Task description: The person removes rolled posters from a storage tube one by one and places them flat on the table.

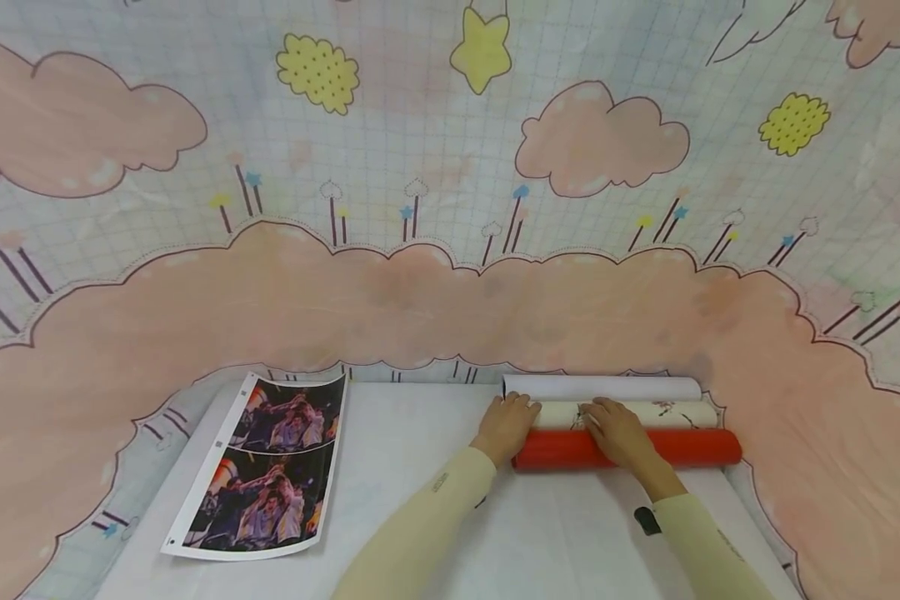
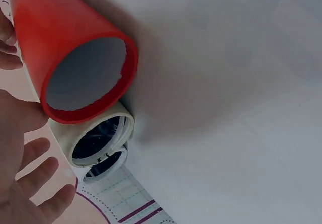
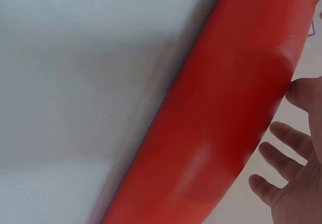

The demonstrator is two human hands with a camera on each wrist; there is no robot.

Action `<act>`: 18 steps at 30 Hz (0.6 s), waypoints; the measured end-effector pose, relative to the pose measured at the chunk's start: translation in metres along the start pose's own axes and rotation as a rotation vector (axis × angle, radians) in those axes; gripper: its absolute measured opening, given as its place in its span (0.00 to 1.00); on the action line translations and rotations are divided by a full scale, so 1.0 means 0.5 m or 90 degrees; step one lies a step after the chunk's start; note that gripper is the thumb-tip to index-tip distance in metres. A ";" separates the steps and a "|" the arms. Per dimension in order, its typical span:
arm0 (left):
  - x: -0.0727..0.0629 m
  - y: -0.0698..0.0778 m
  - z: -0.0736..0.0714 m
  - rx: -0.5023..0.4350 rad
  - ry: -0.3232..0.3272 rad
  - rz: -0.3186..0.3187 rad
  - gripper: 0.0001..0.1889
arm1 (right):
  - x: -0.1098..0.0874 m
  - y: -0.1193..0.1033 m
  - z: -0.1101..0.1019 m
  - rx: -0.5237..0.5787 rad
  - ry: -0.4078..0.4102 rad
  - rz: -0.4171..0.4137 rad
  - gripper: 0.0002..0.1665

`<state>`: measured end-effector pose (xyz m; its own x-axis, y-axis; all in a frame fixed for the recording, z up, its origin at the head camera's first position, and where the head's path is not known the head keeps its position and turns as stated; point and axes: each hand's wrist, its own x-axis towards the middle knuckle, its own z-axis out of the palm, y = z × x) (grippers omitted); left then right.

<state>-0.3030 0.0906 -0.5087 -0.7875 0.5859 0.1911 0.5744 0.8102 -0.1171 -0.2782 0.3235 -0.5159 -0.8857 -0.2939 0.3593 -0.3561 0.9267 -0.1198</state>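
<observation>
Three rolls lie side by side on the white table (image 1: 412, 483): a red roll (image 1: 693, 447) nearest me, a cream roll with a dark pattern (image 1: 675, 414) behind it, and a white roll (image 1: 615, 387) at the back. My left hand (image 1: 504, 429) rests at the left ends of the rolls, its fingers spread over the cream one. In the left wrist view its thumb touches the rim of the red roll (image 2: 35, 32), and the hollow ends show. My right hand (image 1: 621, 433) lies across the middle, with its fingertips on the cream roll and its thumb against the red roll (image 3: 216, 113).
A printed sheet with two stacked concert-like pictures (image 1: 270, 467) lies flat on the left of the table, its edges slightly curled. A patterned cloth (image 1: 420, 308) with clouds and stars hangs behind and around the table.
</observation>
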 end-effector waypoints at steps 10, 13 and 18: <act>-0.005 0.007 0.002 -0.041 -0.034 -0.021 0.15 | 0.001 -0.001 -0.002 0.002 -0.028 0.011 0.15; -0.007 0.002 0.004 -0.036 -0.020 -0.021 0.11 | 0.003 -0.008 -0.003 0.020 -0.044 0.021 0.16; -0.012 -0.017 0.001 -0.045 -0.002 -0.022 0.11 | 0.010 -0.022 -0.005 0.045 -0.064 0.038 0.17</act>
<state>-0.3033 0.0804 -0.5095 -0.8077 0.5581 0.1902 0.5612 0.8266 -0.0421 -0.2780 0.3125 -0.5107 -0.9298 -0.2643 0.2562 -0.3193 0.9254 -0.2042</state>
